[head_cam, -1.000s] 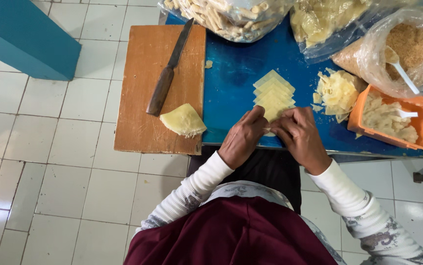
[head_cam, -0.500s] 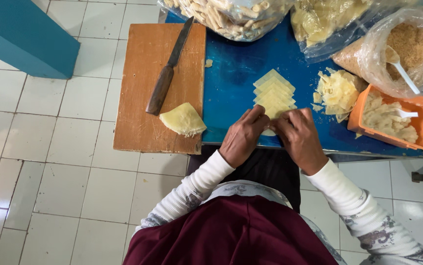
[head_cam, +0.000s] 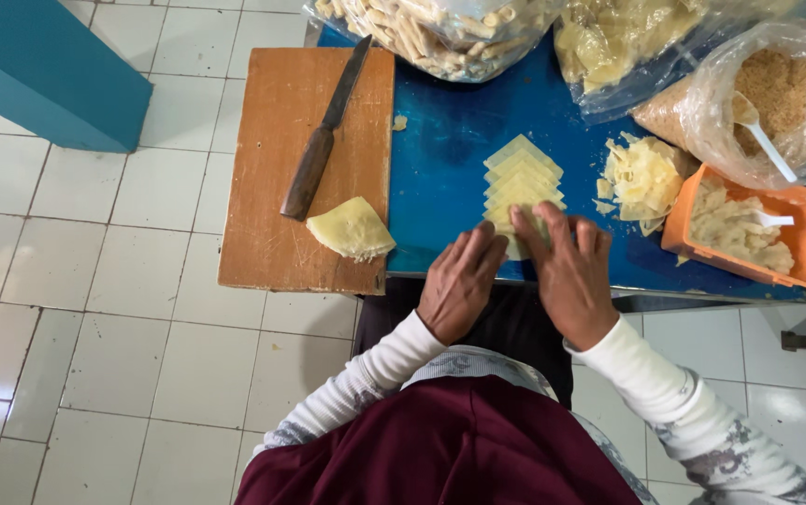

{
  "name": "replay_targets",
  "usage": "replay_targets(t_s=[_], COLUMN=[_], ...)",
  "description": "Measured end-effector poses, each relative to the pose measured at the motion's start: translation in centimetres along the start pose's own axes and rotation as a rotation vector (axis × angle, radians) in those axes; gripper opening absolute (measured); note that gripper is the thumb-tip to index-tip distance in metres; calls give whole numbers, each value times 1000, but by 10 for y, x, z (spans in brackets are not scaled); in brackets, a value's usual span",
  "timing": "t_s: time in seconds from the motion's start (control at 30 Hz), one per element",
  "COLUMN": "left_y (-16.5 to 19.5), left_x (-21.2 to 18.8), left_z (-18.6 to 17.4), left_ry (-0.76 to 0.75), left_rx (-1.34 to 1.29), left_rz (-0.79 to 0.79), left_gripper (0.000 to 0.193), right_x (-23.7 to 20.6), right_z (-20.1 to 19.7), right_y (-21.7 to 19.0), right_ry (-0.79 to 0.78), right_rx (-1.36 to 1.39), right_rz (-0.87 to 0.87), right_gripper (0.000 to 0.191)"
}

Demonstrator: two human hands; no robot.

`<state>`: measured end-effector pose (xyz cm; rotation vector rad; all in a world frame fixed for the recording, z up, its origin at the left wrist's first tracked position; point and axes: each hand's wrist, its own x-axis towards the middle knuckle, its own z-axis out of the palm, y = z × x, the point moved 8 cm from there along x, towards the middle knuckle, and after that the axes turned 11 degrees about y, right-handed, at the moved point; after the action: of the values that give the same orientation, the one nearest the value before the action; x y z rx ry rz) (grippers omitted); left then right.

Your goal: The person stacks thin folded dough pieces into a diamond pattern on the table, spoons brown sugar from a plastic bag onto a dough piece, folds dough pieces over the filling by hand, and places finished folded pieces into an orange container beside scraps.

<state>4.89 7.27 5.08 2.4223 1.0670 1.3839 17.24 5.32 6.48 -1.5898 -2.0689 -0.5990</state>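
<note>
Head view, looking straight down. Left hand (head_cam: 459, 281) and right hand (head_cam: 567, 276) lie side by side, palms down, at near edge of blue table (head_cam: 440, 150). Both press on nearest sheet of a row of pale yellow dough squares (head_cam: 520, 178); fingers (head_cam: 489, 245) of left hand flat and close together, right fingers (head_cam: 553, 229) spread a little over same sheet. Neither hand closed round anything; whether sheet is pinched underneath, cannot tell. Rest of row runs away from fingertips, squares overlapping like shingles.

To left of left hand: wooden cutting board (head_cam: 281, 187), overhanging table edge, w/ a folded wedge of dough (head_cam: 352, 229) near its corner, just beside left hand but apart. Knife (head_cam: 323, 131) w/ dark handle lies diagonally on board, beyond wedge.

To right of right hand: loose pile of dough scraps (head_cam: 641, 178) on table, then orange tub (head_cam: 749, 229) holding pale pieces and a white spoon. Beyond tub, clear bag of brown crumbs (head_cam: 777, 93) w/ white scoop in it. Far side of table, beyond fingertips: clear bags of rolled pastry sticks (head_cam: 431, 28) and yellow sheets (head_cam: 613, 42).

White tiled floor (head_cam: 94, 327) below; sleeves white, maroon garment over
</note>
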Motion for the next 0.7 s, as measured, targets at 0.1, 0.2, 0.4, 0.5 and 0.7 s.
replay_targets(t_s=[0.1, 0.2, 0.4, 0.5, 0.7], left_y=[7, 10, 9, 11, 15], left_x=[-7, -11, -11, -10, -6], left_z=[-3, -3, -3, -3, -8], left_ry=[8, -34, -66, -54, -53], left_rx=[90, 121, 142, 183, 134], left_rz=[88, 127, 114, 140, 138], left_gripper=[35, 43, 43, 43, 44], right_x=[14, 30, 49, 50, 95], right_z=[17, 24, 10, 15, -7], right_y=[10, 19, 30, 25, 53], right_ry=[-44, -61, -4, -62, -114], right_rx=[-105, -53, 550, 426, 908], right_rz=[-44, -39, 32, 74, 271], right_gripper=[65, 69, 64, 58, 50])
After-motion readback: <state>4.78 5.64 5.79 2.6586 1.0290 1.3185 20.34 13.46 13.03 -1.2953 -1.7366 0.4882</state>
